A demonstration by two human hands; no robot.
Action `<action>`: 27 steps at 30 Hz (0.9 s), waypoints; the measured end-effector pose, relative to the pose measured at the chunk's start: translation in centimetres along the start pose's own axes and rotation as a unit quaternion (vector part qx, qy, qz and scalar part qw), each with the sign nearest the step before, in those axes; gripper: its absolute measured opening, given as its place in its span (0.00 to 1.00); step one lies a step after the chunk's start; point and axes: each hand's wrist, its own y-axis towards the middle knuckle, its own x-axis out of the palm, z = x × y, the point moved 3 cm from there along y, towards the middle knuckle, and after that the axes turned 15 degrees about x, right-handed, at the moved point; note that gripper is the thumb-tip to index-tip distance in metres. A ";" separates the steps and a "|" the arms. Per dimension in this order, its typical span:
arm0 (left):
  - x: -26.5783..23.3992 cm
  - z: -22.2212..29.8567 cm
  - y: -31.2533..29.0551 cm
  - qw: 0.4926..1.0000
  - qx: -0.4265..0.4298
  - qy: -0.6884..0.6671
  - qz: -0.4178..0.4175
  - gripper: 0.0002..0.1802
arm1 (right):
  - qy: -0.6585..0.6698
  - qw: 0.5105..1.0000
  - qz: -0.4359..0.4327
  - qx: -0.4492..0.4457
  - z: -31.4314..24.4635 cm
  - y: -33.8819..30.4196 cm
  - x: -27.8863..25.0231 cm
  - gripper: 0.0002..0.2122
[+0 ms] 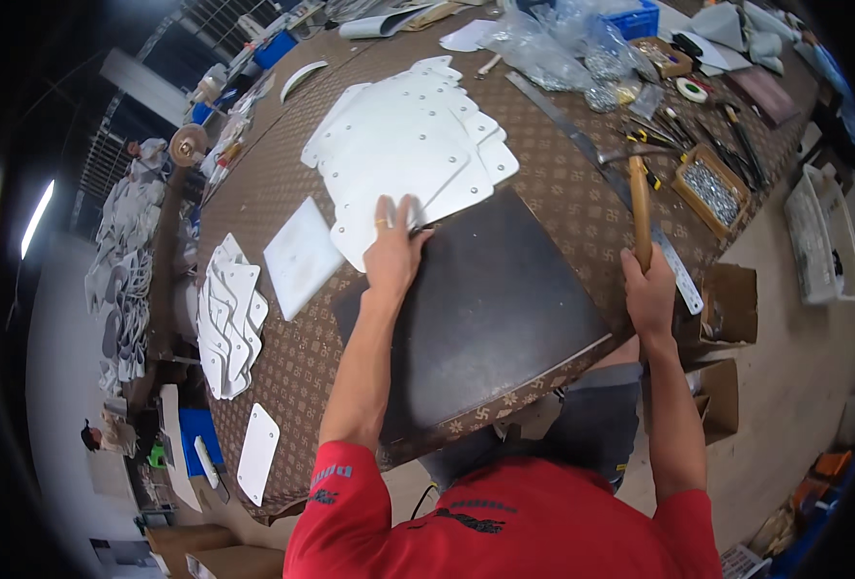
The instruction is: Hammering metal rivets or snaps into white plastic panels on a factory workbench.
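Observation:
My left hand (395, 253) rests at the near edge of a fanned pile of white sheet pieces (389, 145) with small metal rivets near their edges. Its fingers reach flat onto the pile beside a large black slab (490, 309). Something small and dark shows by that hand, too little to name. In my right hand (649, 288) is a hammer (642, 207), gripped by its wooden handle with the head pointing away. A white square board (302, 257) lies left of the slab. Further left are a smaller stack of white riveted pieces (229, 314) and a single piece (258, 454).
A steel ruler (567, 125) lies across the patterned brown table cover (297, 386). At the right are a box of small metal parts (712, 191), several hand tools (673, 130) and another metal strip (676, 270). Clear plastic bags (553, 48) lie at the back. Cardboard boxes (727, 304) stand below the table.

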 end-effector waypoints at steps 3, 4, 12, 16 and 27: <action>2.1 -3.2 0.7 0.998 0.063 -0.004 -0.005 0.32 | -0.011 1.000 -0.002 -0.008 0.0 0.1 0.7 0.08; 2.1 -3.7 1.1 0.999 0.043 0.007 0.009 0.32 | -0.022 1.000 0.011 -0.014 0.3 0.4 0.7 0.08; 3.5 -4.9 6.2 0.999 0.028 -0.029 -0.018 0.36 | 0.084 0.991 -0.066 0.080 -1.4 -1.0 0.2 0.07; 3.6 -7.0 5.9 0.993 -0.028 -0.067 0.094 0.36 | 0.086 0.994 -0.067 0.032 -0.5 -0.8 0.8 0.08; -14.6 -31.6 -21.6 0.855 -0.386 0.097 0.331 0.28 | 0.058 0.995 -0.040 0.067 -1.0 -1.0 0.7 0.06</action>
